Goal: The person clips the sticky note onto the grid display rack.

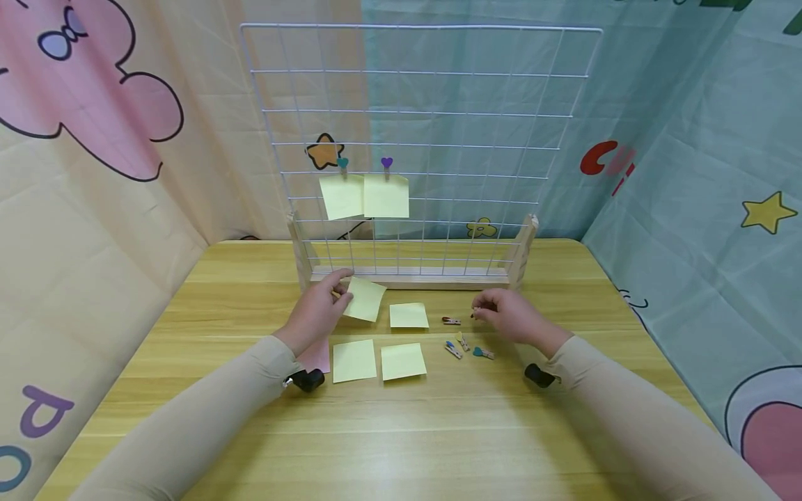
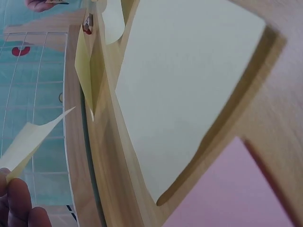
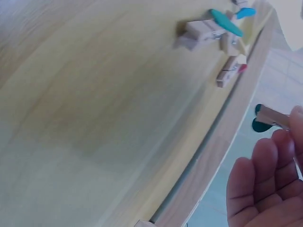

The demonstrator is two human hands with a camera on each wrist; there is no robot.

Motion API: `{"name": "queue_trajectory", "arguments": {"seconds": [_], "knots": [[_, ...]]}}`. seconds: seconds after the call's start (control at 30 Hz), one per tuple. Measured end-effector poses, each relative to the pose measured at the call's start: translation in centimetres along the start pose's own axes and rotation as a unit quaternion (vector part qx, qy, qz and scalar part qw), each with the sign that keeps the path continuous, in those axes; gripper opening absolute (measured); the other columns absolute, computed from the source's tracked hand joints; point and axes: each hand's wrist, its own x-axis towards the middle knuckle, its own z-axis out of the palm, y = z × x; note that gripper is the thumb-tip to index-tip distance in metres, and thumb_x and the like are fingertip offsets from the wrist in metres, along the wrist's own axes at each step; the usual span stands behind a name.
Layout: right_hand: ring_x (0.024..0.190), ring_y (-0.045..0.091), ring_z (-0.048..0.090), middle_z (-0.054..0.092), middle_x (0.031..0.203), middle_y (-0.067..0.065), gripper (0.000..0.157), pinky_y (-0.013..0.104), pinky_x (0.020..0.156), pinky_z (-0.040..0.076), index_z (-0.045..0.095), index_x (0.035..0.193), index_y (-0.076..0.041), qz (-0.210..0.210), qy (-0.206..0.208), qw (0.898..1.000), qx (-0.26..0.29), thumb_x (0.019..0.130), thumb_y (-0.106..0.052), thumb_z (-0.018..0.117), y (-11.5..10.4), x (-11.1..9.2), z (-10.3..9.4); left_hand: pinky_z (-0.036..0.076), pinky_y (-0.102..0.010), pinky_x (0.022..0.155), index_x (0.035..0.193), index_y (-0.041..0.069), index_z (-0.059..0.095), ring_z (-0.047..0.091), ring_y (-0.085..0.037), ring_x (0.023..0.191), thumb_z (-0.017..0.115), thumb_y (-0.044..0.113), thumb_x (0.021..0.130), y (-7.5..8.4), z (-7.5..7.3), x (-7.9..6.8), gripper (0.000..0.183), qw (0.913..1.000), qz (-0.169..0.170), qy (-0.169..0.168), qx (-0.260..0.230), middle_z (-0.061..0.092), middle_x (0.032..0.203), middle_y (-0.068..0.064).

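Note:
My left hand [image 1: 319, 306] pinches a pale yellow sticky note [image 1: 366, 299] by its left edge, lifted in front of the wire grid. Between thumb and fingers, my right hand [image 1: 510, 314] holds a small wooden clothespin [image 3: 273, 116] with a dark green heart, clearest in the right wrist view. Left of that hand lies a clothespin with a red top [image 1: 451, 321]. Closer to me are a blue-topped clothespin [image 1: 454, 350], a yellow-topped clothespin [image 1: 462, 341] and a teal-heart clothespin [image 1: 484, 353]. Several yellow notes, such as this one [image 1: 354, 361], lie between the hands.
A white wire grid [image 1: 426, 146] stands in a wooden base [image 1: 413, 280] at the table's back. Two yellow notes hang on it, the left under a teal-heart clip [image 1: 342, 163], the right under a purple-heart clip [image 1: 387, 163]. Pink paper [image 1: 316, 356] lies partly under my left wrist.

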Motion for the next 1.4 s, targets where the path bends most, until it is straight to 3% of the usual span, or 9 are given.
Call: {"name": "queue_trajectory", "arguments": {"seconds": [0.27,0.57,0.9,1.23,1.4], "knots": [[0.081,0.016,0.057,0.071,0.099,0.014,0.008,0.028,0.070,0.051,0.071,0.106,-0.004,-0.010,0.017,0.998,0.062,0.105,-0.009,0.064,-0.3,-0.2,-0.4,0.056,-0.031,0.074,0.150,0.006,0.055,0.070,-0.023,0.093,0.060,0.019,0.108,1.2,-0.2,-0.3,0.044,0.9999,0.005,0.001,-0.011,0.072,0.117,-0.012],[0.075,0.015,0.059,0.068,0.089,0.012,0.011,0.025,0.064,0.051,0.068,0.105,0.005,-0.019,0.035,0.991,0.131,0.102,-0.005,0.065,-0.4,-0.3,-0.6,0.055,-0.031,0.072,0.143,0.005,0.061,0.069,-0.022,0.091,0.061,0.017,0.107,1.8,-0.1,-0.5,0.039,0.9995,0.012,0.010,-0.028,0.074,0.114,-0.011],[0.084,0.015,0.068,0.074,0.105,0.026,0.016,0.038,0.080,0.060,0.071,0.110,0.001,0.017,0.051,0.991,0.125,0.106,-0.011,0.062,-0.9,-0.2,-0.6,0.055,-0.027,0.068,0.140,0.006,0.064,0.068,-0.020,0.088,0.063,0.017,0.106,2.3,0.1,-0.5,0.036,0.9982,0.011,0.024,-0.055,0.074,0.113,-0.011],[0.086,0.020,0.067,0.073,0.097,0.014,0.010,0.027,0.075,0.059,0.069,0.107,-0.002,0.014,0.078,0.985,0.151,0.102,-0.010,0.068,-1.4,-0.4,-1.1,0.051,-0.025,0.062,0.138,0.006,0.064,0.063,-0.017,0.081,0.064,0.016,0.106,2.9,0.2,-0.8,0.034,0.9971,0.016,0.026,-0.070,0.073,0.112,-0.010],[0.085,0.022,0.066,0.072,0.095,0.014,0.011,0.030,0.075,0.058,0.069,0.105,-0.003,0.029,0.077,0.983,0.162,0.102,-0.013,0.069,-1.4,-0.4,-1.2,0.053,-0.025,0.064,0.137,0.006,0.065,0.064,-0.017,0.084,0.064,0.016,0.106,3.3,0.3,-0.7,0.033,0.9957,0.026,0.029,-0.084,0.073,0.112,-0.010]]}}
